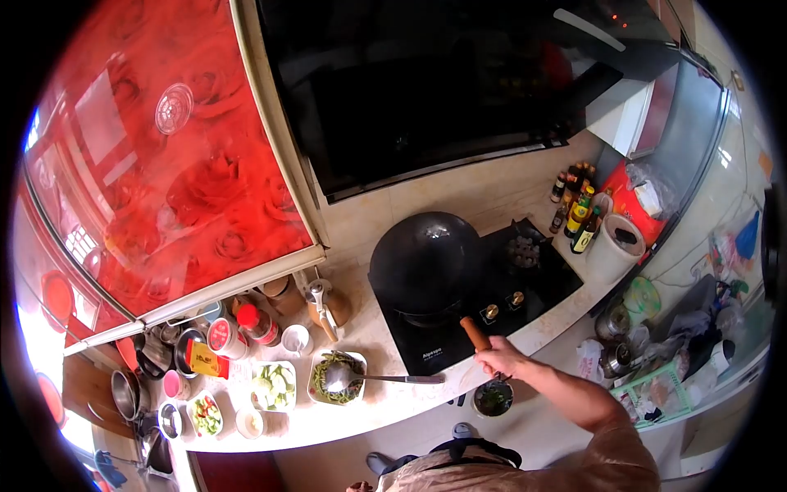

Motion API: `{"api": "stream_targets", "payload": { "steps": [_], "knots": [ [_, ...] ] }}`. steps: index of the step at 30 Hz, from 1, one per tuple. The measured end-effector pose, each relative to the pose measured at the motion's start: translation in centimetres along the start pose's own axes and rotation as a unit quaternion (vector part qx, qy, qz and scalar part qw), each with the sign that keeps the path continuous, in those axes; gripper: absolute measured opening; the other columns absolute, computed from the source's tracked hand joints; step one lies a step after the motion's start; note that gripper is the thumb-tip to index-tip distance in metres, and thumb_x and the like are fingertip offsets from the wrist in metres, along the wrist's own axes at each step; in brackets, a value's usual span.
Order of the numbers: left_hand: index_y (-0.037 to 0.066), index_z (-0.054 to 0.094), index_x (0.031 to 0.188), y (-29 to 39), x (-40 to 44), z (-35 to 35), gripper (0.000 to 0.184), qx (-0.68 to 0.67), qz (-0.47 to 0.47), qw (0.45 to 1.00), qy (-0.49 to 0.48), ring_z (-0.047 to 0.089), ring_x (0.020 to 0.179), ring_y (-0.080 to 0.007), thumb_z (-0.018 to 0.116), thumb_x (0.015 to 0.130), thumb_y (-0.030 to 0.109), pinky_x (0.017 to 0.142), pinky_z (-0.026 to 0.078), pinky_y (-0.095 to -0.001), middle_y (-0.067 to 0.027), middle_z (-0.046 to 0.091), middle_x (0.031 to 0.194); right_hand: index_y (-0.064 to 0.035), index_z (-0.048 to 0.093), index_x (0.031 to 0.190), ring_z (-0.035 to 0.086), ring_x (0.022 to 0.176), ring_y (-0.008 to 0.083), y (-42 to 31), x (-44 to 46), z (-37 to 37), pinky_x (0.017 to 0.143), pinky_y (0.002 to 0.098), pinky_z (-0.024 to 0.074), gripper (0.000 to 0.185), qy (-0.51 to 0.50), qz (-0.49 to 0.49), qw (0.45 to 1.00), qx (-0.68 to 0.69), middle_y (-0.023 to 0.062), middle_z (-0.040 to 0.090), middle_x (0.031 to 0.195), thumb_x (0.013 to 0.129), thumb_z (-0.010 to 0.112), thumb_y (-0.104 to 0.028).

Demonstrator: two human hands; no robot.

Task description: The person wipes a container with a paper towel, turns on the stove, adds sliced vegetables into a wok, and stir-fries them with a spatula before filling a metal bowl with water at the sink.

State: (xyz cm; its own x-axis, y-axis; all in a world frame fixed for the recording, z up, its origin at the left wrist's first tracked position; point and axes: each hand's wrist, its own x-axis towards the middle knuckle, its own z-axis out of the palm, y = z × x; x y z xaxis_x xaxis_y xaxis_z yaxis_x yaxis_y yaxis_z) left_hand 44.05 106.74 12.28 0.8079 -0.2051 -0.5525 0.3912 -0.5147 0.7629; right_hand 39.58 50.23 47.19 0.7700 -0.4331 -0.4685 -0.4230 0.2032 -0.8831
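Note:
My right hand (502, 358) is closed around the end of a brown wooden handle (472, 333), which points at the black wok (426, 266) on the left side of the stove. The wok's inside looks dark, with a bright glint near its far rim. Only a sliver of my left hand (359, 487) shows at the bottom edge, and its fingers are not clear. Left of the wok, a metal ladle (338, 377) rests across a white dish of green vegetables (334, 397), its handle reaching right along the counter.
Dishes of cut vegetables (273, 386), jars (228, 338) and a glass pitcher (328, 305) line the counter's left. Seasoning bottles (579, 211) stand right of the stove (533, 283). A range hood (459, 90) hangs above. A pot of greens (493, 398) sits below the counter edge.

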Motion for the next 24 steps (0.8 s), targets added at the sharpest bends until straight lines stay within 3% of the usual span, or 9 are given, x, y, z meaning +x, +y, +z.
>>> {"api": "stream_targets", "payload": {
  "steps": [2,4,9,12,13,19,24],
  "knots": [
    [0.0,0.067,0.083,0.1,-0.1,0.0,0.024,-0.011,-0.02,1.0,-0.002,0.058,0.057,-0.0142,0.064,0.091,0.022,0.049,0.046,-0.0296,-0.0066,0.065,0.07,-0.0041,0.051,0.071,0.053,0.048,0.0125,-1.6,-0.5,-1.1,0.04,0.0292,0.0439,0.016,-0.007,0.013,1.0,-0.007,0.004,0.053,0.061,0.081,0.062,-0.011],
    [-0.001,0.066,0.085,0.0,-0.3,-0.2,0.024,-0.019,-0.04,0.999,-0.002,0.059,0.058,-0.0157,0.064,0.091,0.021,0.05,0.047,-0.0302,-0.0083,0.065,0.071,-0.0068,0.052,0.069,0.052,0.048,0.0098,-4.8,-2.7,-1.2,0.037,0.025,0.0385,0.019,-0.015,0.064,0.998,-0.014,0.0018,0.053,0.061,0.082,0.063,-0.014],
    [-0.006,0.065,0.09,-0.2,0.5,-0.4,0.025,-0.026,-0.064,0.998,-0.002,0.063,0.061,-0.0196,0.062,0.091,0.019,0.053,0.052,-0.0317,-0.0126,0.067,0.074,-0.0073,0.053,0.083,0.052,0.048,0.0068,-3.7,-3.4,-0.7,0.034,0.0208,0.0329,0.011,-0.043,0.072,0.989,0.119,0.0005,0.053,0.065,0.084,0.061,-0.014],
    [-0.009,0.064,0.093,-0.5,1.6,-0.5,0.026,-0.033,-0.069,0.997,0.005,0.066,0.062,-0.0219,0.06,0.091,0.017,0.055,0.054,-0.0325,-0.0152,0.068,0.075,-0.0081,0.052,0.09,0.051,0.048,0.007,-1.9,-2.8,0.6,0.035,0.0208,0.0341,0.011,-0.049,0.073,0.989,0.122,0.0,0.053,0.068,0.085,0.06,-0.013],
    [-0.01,0.064,0.093,-0.4,1.9,-0.4,0.027,-0.038,-0.072,0.997,0.008,0.067,0.063,-0.0227,0.06,0.091,0.016,0.055,0.055,-0.0328,-0.0161,0.069,0.076,-0.0063,0.052,0.093,0.05,0.047,0.009,-1.3,-2.5,1.1,0.039,0.0239,0.0405,0.008,-0.062,0.066,0.986,0.141,0.0019,0.052,0.068,0.087,0.057,-0.008],
    [-0.013,0.063,0.101,0.2,3.4,0.1,0.03,-0.082,-0.048,0.995,0.024,0.07,0.067,-0.0242,0.058,0.091,0.014,0.059,0.058,-0.0333,-0.0191,0.07,0.079,-0.0063,0.051,0.092,0.051,0.046,0.0095,2.4,-0.4,3.5,0.036,0.024,0.0396,0.01,-0.052,0.004,0.99,0.128,0.0023,0.052,0.067,0.085,0.059,-0.007],
    [-0.013,0.063,0.1,1.8,2.2,-0.2,0.03,-0.064,-0.11,0.992,0.013,0.07,0.07,-0.0237,0.058,0.09,0.014,0.06,0.059,-0.0333,-0.0195,0.07,0.083,-0.0071,0.051,0.092,0.052,0.046,0.0104,2.8,0.0,3.7,0.036,0.0242,0.0391,0.011,-0.024,0.004,0.994,0.107,0.0027,0.053,0.067,0.085,0.06,-0.007]
  ]
}}
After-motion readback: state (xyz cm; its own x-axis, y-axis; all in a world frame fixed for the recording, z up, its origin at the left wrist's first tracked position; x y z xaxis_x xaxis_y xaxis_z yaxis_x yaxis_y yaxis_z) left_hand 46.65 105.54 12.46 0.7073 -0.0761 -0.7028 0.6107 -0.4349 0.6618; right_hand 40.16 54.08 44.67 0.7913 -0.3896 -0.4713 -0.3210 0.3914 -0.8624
